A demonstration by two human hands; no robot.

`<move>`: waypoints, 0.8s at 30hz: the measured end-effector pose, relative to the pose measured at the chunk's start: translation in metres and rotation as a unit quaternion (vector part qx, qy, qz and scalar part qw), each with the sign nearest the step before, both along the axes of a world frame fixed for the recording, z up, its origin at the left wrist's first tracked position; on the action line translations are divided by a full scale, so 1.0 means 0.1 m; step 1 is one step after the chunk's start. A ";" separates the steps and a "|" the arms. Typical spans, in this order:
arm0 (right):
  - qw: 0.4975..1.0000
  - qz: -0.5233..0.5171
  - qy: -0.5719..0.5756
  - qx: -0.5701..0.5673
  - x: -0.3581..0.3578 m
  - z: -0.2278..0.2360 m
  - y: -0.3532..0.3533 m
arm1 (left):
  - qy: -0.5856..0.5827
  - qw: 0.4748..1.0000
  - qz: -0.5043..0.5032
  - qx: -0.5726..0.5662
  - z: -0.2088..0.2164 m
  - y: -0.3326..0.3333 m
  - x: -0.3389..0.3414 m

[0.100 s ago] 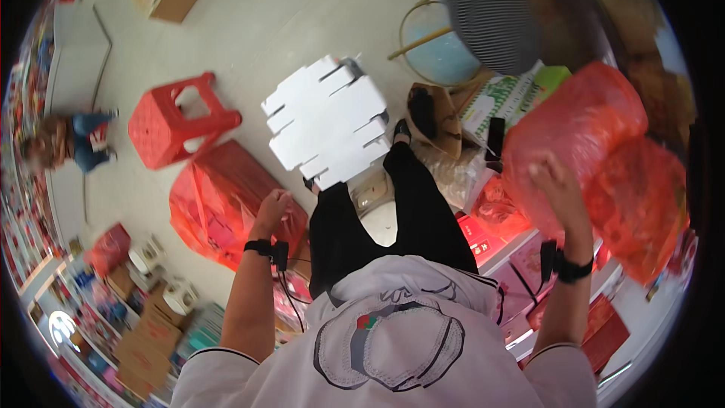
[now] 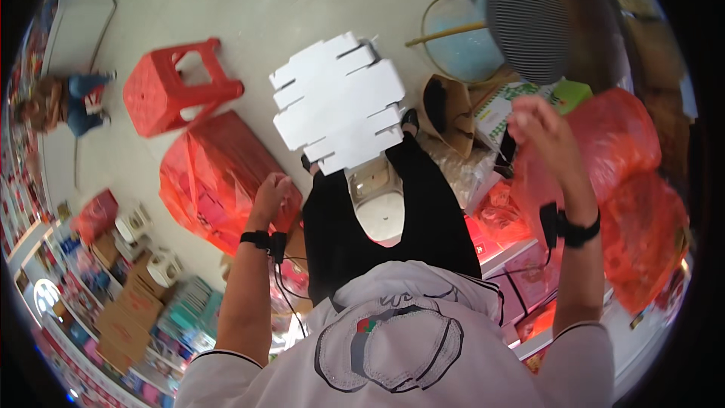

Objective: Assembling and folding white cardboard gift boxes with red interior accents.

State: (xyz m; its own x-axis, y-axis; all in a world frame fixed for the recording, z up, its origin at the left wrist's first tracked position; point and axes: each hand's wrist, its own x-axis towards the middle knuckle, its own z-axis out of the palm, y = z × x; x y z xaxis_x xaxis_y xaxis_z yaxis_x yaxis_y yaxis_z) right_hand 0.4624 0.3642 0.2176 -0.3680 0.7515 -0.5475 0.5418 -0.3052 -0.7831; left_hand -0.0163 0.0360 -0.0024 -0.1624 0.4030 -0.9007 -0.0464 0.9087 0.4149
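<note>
My left hand (image 2: 273, 195) is curled into a loose fist; nothing shows in it. In this view it overlaps the edge of a large red plastic bag (image 2: 215, 181), and I cannot tell if it touches. My right hand (image 2: 540, 128) is raised on the right with its fingers bent and apart, holding nothing visible. Below its fingers lies a dark phone (image 2: 507, 153), partly covered. A bulging red bag (image 2: 615, 132) is beside that hand. In front of my knees rests a stack of flat white cardboard box blanks (image 2: 340, 106) with slotted edges.
A red plastic stool (image 2: 158, 91) stands at left. A round ribbed grey seat (image 2: 529, 26) with gold legs is at far right. An open brown paper bag (image 2: 451, 117) lies near my right foot. Another person (image 2: 72, 106) is at far left, near shelves.
My right hand has lifted forward from over the red bag towards the phone, its fingers opening. My left hand stays curled. The whole view has shifted a little.
</note>
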 end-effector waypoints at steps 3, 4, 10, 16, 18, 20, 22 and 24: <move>0.996 0.076 0.008 -0.037 -0.75 -0.73 0.07 | 0.163 0.985 -0.046 0.025 -0.17 -0.46 0.13; 0.994 0.092 0.007 -0.052 -0.90 -1.09 0.06 | 0.223 0.971 -0.068 0.045 -0.32 -0.61 0.08; 0.926 0.300 -0.226 0.030 -1.19 -2.87 -0.36 | 0.254 0.964 0.043 0.067 -0.96 -0.23 0.20; 0.969 0.149 -0.195 0.023 -1.27 -3.30 -0.58 | 0.105 0.977 0.160 0.092 -1.15 0.16 0.36; 0.974 0.140 -0.169 0.052 -1.22 -3.40 -0.67 | 0.074 0.970 0.181 0.141 -1.23 0.22 0.45; 0.986 0.092 -0.133 0.034 -1.26 -3.42 -0.76 | 0.070 0.966 0.192 0.157 -1.26 0.23 0.47; 0.987 0.081 -0.132 0.048 -1.21 -3.44 -0.83 | 0.077 0.967 0.190 0.154 -1.22 0.25 0.52; 0.990 0.074 -0.113 0.048 -1.14 -3.49 -0.84 | 0.088 0.964 0.186 0.169 -1.27 0.23 0.53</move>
State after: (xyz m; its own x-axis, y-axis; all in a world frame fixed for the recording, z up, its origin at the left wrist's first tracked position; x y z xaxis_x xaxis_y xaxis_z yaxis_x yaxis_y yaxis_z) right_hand 0.3482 0.2800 -0.1311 -0.3531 0.7509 -0.5580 0.7402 -0.1405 -0.6575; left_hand 0.0366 0.0587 -0.1291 -0.4914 0.5531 -0.6728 -0.2451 0.6534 0.7162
